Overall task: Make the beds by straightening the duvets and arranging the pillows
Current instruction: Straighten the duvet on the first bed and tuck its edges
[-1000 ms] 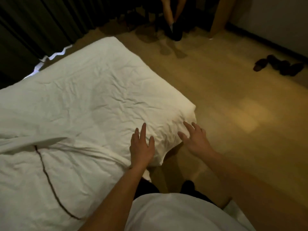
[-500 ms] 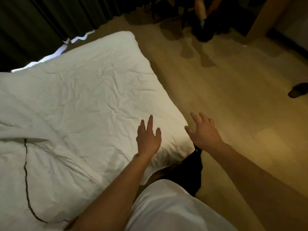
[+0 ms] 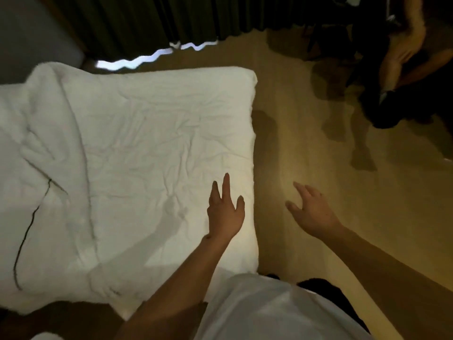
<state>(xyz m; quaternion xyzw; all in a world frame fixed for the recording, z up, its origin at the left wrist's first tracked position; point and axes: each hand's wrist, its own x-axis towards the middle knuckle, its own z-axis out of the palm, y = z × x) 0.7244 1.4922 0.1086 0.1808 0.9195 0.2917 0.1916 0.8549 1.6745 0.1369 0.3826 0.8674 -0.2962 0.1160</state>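
White duvet [image 3: 137, 148] lay spread over the bed, wrinkled all over, filling the left and centre of the view; its right edge ran straight down beside the bare wooden floor [image 3: 318, 168]. A thin dark seam line [image 3: 29, 227] curved across the duvet's left part, w/ a bunched fold above it. No pillow could be made out.

Left hand [image 3: 226, 212] was over the duvet's right edge, near the lower right corner, palm down, fingers [image 3: 226, 185] spread wide and pointing away from the person. It held nothing; a shadow of hand and arm fell on the fabric to its left, so can't tell whether the palm touched the cloth or sat just above it.

Right hand [image 3: 312, 209] was off the bed, over the floor, well apart from the duvet edge. Fingers loosely splayed, slightly curled, empty.

Both forearms bare. White shirt [image 3: 269, 310] at bottom centre, dark trousers just right of it.

Dark curtains [image 3: 147, 20] hung behind the bed, a strip of bright light under their hem. Another person's legs [image 3: 402, 55] showed at top right, blurred.
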